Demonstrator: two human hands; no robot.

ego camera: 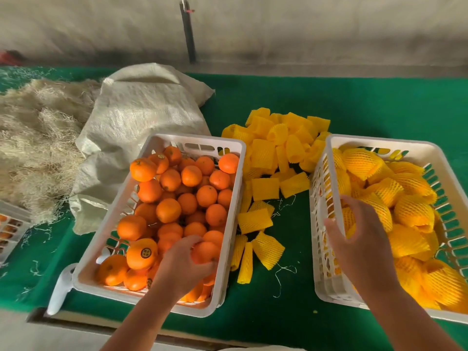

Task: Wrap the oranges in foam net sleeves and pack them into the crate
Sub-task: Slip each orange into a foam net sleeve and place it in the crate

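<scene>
Along the table's (367, 105) left edge: a heap of pale straw-like shredded fibre (38, 138), loose strands spilling onto the green cover. Small white crate (12, 229) partly cut off at the near left edge, contents unclear. Just right of the fibre, a crumpled white woven sack (141, 107), its near side touching the far left corner of the first white crate (235, 198).

First white crate sits toward the near edge, left of centre, tilted slightly, heaped with bare oranges (172, 198); some carry round dark stickers. Left hand (184, 264) reaches into its near right corner, fingers curled around one orange (205, 252), grasping it among the others.

Centre of the table, between the two crates: a loose pile of yellow foam net sleeves (276, 148), running from mid-table toward the near edge. Most lie flattened, a few rolled into tubes. Thin white threads scattered beside them.

Right side, second white crate (326, 249), reaching the right edge, filled with oranges already sleeved in yellow net (410, 214). Right hand (354, 236) is over this crate's left wall, fingers loosely curved and spread, thumb apart, holding nothing visible; released. Wrapped fruit lies directly beyond its fingertips.

Beyond the table's far edge: a grey wall with a dark upright pole (188, 34).
</scene>
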